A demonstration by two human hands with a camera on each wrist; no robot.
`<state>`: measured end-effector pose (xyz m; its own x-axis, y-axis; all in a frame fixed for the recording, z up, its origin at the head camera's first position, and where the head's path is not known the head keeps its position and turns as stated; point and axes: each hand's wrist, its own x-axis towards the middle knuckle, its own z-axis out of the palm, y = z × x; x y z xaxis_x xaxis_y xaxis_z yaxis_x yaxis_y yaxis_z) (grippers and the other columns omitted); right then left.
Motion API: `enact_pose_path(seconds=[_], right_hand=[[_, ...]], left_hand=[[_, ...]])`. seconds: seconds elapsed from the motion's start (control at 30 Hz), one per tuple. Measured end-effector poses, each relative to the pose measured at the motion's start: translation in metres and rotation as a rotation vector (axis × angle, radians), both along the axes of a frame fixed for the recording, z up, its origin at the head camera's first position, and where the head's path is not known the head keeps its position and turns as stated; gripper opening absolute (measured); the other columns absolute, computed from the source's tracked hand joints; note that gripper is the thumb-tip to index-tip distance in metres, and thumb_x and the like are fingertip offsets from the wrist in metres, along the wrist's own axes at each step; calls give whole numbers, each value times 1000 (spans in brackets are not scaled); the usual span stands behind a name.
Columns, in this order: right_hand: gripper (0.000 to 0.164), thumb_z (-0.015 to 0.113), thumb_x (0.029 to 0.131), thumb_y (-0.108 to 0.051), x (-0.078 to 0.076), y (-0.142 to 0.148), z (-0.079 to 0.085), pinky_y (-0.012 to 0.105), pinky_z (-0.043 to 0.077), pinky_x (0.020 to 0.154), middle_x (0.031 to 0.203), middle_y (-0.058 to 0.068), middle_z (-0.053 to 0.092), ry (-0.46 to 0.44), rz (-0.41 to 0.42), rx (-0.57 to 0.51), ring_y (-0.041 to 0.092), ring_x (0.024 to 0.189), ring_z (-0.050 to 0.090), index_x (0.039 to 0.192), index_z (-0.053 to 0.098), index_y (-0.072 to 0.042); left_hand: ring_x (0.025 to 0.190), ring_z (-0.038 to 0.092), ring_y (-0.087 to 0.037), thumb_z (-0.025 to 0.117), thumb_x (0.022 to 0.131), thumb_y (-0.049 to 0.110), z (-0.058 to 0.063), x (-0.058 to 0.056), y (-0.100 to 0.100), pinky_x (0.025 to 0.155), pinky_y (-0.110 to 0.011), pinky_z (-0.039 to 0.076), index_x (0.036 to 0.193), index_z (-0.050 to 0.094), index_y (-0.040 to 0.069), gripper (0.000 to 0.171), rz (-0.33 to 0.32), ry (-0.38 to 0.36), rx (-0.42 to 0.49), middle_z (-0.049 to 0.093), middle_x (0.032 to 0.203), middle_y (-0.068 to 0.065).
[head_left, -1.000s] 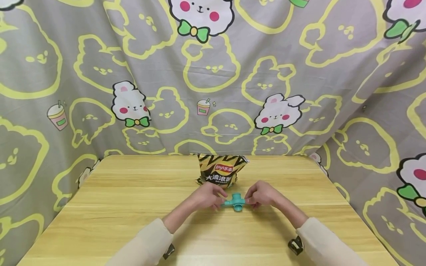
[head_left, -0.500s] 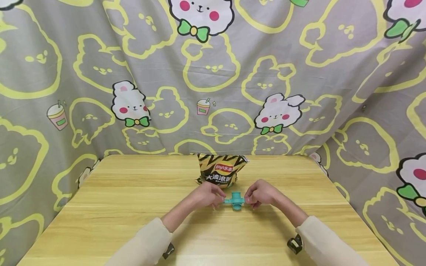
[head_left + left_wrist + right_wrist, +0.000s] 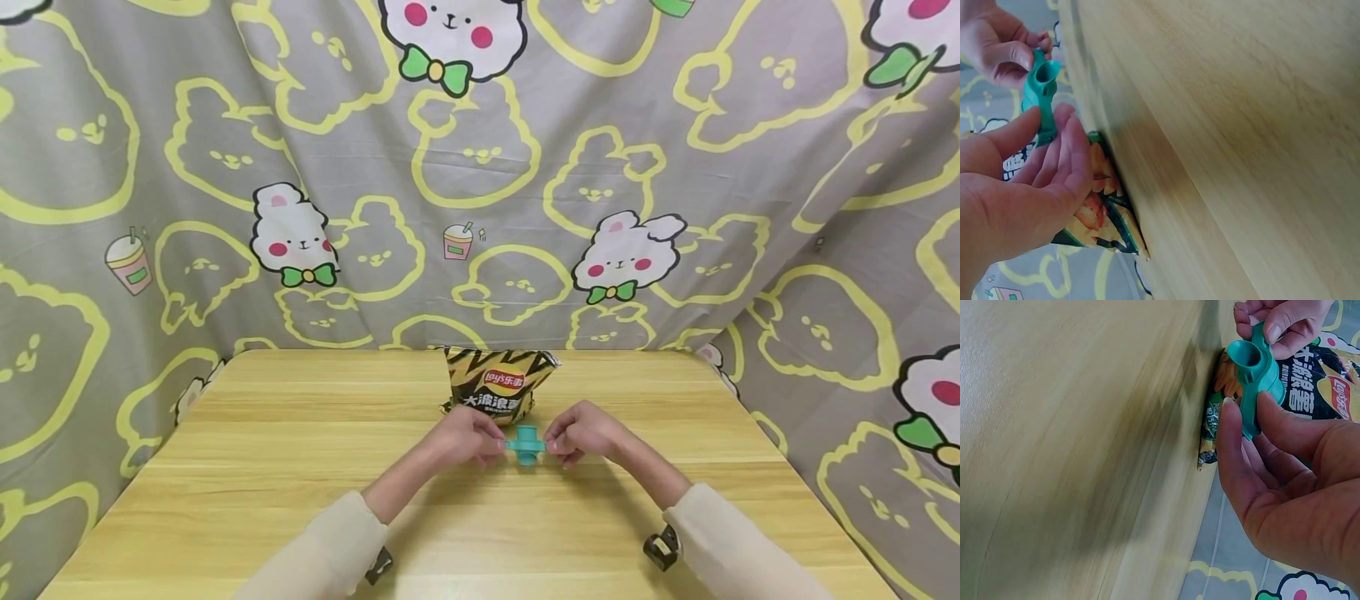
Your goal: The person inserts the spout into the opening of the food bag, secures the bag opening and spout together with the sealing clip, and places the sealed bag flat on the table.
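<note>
A teal plastic bag clip (image 3: 527, 447) with a round pour spout at its middle is held between both hands in the head view. My left hand (image 3: 463, 437) pinches its left end between thumb and fingers, and my right hand (image 3: 590, 432) pinches the right end. In the left wrist view the spout's opening shows on the clip (image 3: 1041, 94), with the left thumb on the near end. The right wrist view has the right thumb and forefinger on the near end of the clip (image 3: 1254, 394). Fingertips cover both ends.
Just behind the hands stands a black and yellow Lay's chip bag (image 3: 498, 385), its top edge upright. All of this is on a wooden table (image 3: 315, 450). A grey patterned curtain (image 3: 360, 150) hangs behind the table and along its sides.
Both hands have moved the clip slightly away from the person and to the left. The right hand has come a little closer to the left one. The chip bag stays put.
</note>
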<state>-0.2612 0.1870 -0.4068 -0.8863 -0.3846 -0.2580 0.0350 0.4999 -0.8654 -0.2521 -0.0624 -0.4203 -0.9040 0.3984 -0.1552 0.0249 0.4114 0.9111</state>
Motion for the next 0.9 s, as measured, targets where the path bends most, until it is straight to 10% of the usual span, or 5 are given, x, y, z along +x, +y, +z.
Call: enact_pose_path(seconds=[0.9], right_hand=[[34,78,86,-19,-1,-20,15,46,54,94,103,6,74,107,29,107,18,94,68,115,73,-1]], left_hand=[[81,74,-35,79,84,5,7,1,0,72,-41,62,88,75,2,7,50,85,14,76,79,-10]])
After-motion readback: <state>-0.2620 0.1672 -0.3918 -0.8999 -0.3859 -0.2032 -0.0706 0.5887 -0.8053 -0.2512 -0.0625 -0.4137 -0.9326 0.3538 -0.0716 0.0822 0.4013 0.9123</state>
